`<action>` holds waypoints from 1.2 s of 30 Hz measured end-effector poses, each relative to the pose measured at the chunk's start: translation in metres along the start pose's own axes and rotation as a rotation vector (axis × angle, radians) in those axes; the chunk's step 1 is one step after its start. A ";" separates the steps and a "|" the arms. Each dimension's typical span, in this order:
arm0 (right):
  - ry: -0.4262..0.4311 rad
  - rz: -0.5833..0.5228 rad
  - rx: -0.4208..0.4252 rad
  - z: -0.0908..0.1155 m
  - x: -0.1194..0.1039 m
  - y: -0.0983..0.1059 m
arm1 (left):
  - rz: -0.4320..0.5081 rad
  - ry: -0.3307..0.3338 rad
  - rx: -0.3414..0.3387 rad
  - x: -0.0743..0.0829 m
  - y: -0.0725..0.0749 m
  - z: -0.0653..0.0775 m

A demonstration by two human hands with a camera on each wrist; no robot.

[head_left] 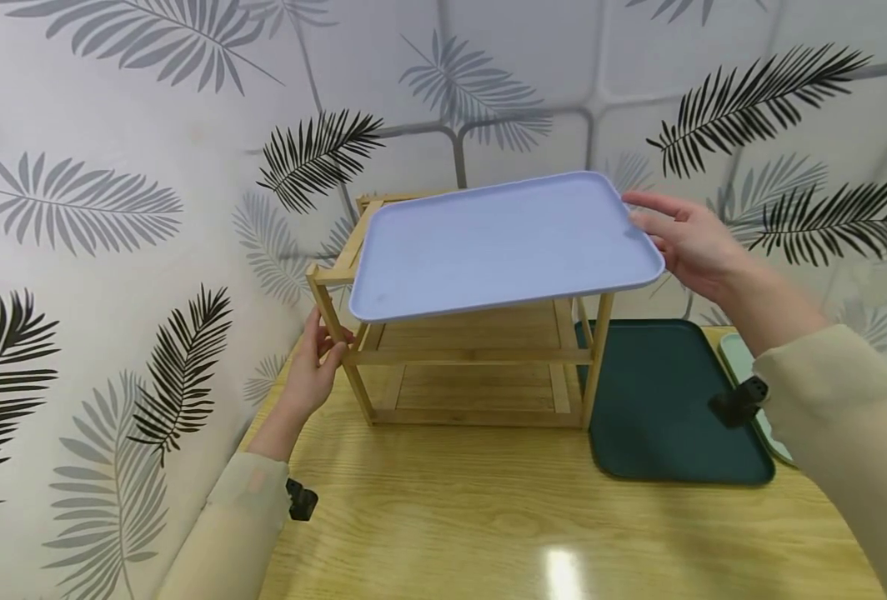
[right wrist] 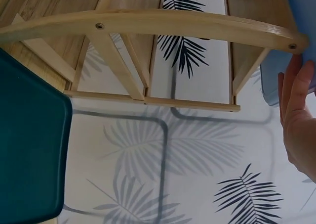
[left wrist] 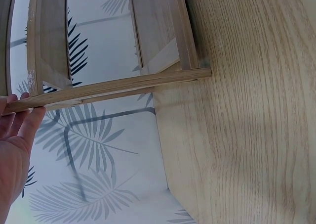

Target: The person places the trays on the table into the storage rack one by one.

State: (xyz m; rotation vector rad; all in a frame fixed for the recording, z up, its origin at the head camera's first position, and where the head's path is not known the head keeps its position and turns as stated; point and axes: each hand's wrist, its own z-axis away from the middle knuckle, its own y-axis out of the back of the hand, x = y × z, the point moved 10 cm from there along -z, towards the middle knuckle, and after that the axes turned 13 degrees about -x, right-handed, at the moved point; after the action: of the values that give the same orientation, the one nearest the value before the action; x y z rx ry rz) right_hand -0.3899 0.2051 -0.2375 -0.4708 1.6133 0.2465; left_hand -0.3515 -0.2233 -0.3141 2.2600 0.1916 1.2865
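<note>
A light blue rectangular tray lies slightly tilted over the top of a wooden three-tier rack, covering most of its top level. My right hand holds the tray by its right edge; in the right wrist view, the fingers of that right hand are at the tray edge beside the top of the rack's post. At the left front post, my left hand grips the rack at about its middle shelf. The left wrist view shows the fingers of the left hand curled round that post.
A dark green tray lies on the wooden table to the right of the rack. Partly beneath it is a pale green tray. The leaf-patterned wall stands close behind and to the left.
</note>
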 end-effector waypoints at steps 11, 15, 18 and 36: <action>0.026 -0.090 0.026 -0.016 0.013 -0.005 | 0.006 0.010 -0.003 0.005 0.000 0.001; 0.007 -0.080 0.040 -0.020 0.015 -0.006 | 0.023 0.023 -0.001 -0.005 0.001 0.001; -0.011 -0.080 0.041 -0.022 0.019 -0.007 | 0.024 0.029 -0.006 -0.021 0.001 0.000; 0.100 0.607 0.095 0.030 -0.021 0.005 | 0.016 0.048 0.000 -0.035 0.001 -0.002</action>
State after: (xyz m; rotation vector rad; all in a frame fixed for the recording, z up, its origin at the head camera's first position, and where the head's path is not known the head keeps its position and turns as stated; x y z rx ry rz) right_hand -0.3646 0.2253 -0.2201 0.0948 1.8265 0.6042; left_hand -0.3720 -0.2366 -0.3394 2.2368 0.1910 1.3494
